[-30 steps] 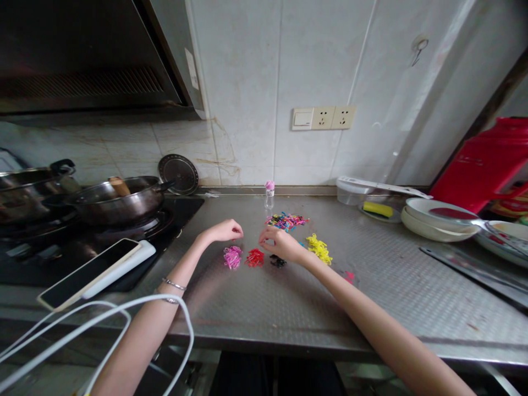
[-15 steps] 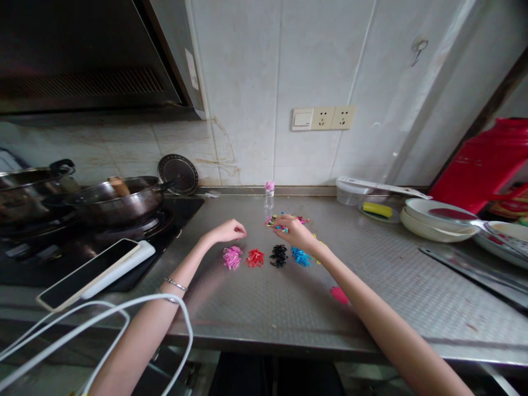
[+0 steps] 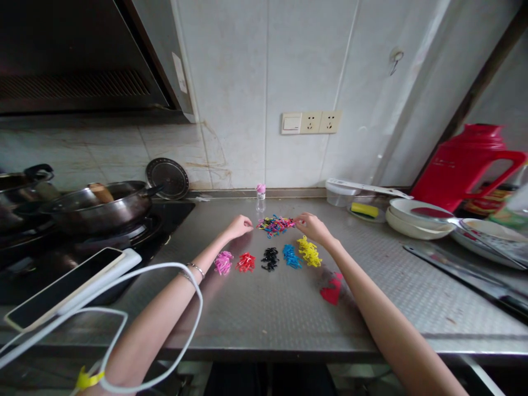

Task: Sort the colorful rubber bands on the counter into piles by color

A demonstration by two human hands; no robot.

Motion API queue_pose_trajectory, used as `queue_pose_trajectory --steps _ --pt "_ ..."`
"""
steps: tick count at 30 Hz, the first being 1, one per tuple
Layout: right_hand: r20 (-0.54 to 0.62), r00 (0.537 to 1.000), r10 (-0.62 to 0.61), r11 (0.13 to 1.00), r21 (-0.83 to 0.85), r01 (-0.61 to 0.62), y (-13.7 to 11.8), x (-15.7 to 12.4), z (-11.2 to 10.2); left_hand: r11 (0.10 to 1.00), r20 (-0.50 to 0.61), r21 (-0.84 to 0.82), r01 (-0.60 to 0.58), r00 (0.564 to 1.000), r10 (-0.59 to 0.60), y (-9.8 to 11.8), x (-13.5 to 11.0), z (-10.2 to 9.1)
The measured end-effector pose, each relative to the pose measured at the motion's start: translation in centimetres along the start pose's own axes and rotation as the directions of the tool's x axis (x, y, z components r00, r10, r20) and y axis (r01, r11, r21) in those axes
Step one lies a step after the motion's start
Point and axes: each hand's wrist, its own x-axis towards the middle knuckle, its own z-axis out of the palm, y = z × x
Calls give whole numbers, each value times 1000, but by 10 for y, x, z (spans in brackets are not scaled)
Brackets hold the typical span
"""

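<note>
A mixed-colour heap of small elastic bands (image 3: 275, 224) lies on the steel counter (image 3: 264, 308) between my hands. My left hand (image 3: 240, 225) rests at the heap's left edge, fingers curled. My right hand (image 3: 311, 226) touches the heap's right edge, fingertips pinched together; what they hold is too small to see. In front of the heap sit sorted piles in a row: pink (image 3: 223, 262), red (image 3: 246, 262), black (image 3: 270, 258), blue (image 3: 291, 256), yellow (image 3: 309, 251). A small bottle with a pink cap (image 3: 260, 198) stands behind the heap.
A stove with pans (image 3: 97, 206) is at the left, with a phone (image 3: 61, 289) and white cable (image 3: 124, 308) near the front edge. Plates (image 3: 416, 217), a yellow sponge (image 3: 364, 209), a clear tub (image 3: 340, 192) and a red thermos (image 3: 470, 165) stand at the right. A red scrap (image 3: 332, 294) lies under my right forearm.
My right hand moved from the sorted row back to the mixed heap's right edge. My left hand moved a little toward the heap. The view shifted, showing the blue and yellow piles.
</note>
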Motion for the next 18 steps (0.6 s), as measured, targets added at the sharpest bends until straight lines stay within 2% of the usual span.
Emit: queue_pose_trajectory --steps 7,18 --pt "35 998 49 997 -60 -47 3 -2 -5 998 -51 45 33 998 -31 1 10 22" --pt "45 996 81 992 -98 -76 4 -2 -4 998 -103 54 29 994 -23 -1 15 28"
